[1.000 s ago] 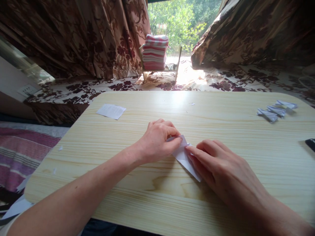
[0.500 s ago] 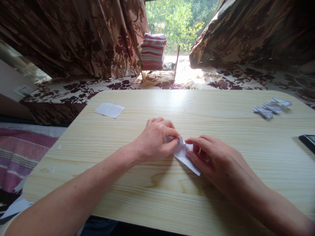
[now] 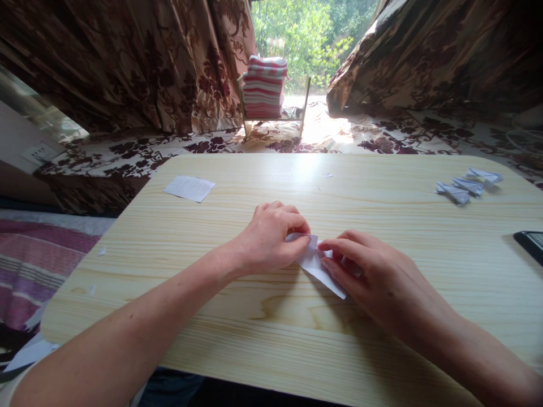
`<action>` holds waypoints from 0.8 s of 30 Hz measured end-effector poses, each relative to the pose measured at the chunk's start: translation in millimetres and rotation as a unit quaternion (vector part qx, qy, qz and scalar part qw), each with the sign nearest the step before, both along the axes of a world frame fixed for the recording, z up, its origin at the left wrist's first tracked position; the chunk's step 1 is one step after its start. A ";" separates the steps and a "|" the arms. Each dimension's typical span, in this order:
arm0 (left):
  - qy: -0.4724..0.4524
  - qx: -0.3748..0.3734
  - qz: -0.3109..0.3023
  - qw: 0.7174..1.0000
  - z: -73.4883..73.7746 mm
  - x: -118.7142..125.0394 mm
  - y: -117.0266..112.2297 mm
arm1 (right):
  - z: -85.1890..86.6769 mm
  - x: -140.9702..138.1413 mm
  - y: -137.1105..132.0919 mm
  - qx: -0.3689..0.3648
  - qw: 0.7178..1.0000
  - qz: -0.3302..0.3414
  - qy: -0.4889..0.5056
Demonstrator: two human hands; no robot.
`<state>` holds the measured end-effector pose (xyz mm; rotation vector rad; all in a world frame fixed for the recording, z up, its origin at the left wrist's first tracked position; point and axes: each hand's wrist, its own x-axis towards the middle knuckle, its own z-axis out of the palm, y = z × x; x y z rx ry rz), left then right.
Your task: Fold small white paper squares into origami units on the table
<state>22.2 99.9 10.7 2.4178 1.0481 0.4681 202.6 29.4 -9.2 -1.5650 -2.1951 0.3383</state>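
Observation:
A small white piece of folded paper (image 3: 316, 265) lies on the light wooden table (image 3: 271, 333), near its middle. My left hand (image 3: 271, 237) is curled, with thumb and fingertips pinching the paper's upper left corner. My right hand (image 3: 365, 271) rests on the paper's right side, its fingers bent and pressing the fold; part of the paper is hidden under it.
A flat slip of white paper (image 3: 189, 187) lies at the table's far left. Three folded paper pieces (image 3: 466, 184) sit at the far right. A dark object (image 3: 530, 243) pokes in at the right edge. Beyond are floral curtains and a striped cloth stack (image 3: 265, 87).
My right hand's fingers have curled from lying flat on the paper to pinching its fold, and drawn slightly toward the left hand. The left hand has kept its grip.

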 end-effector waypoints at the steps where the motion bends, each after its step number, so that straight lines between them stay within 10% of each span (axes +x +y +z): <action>1: 0.002 0.000 0.003 1.000 -0.4 0.6 -0.1 | -0.1 0.0 0.3 -0.004 1.000 -0.003 0.003; 24: 0.030 0.004 0.021 0.999 -0.5 6.0 -0.8 | -3.9 3.8 -3.1 0.063 0.996 0.043 -0.038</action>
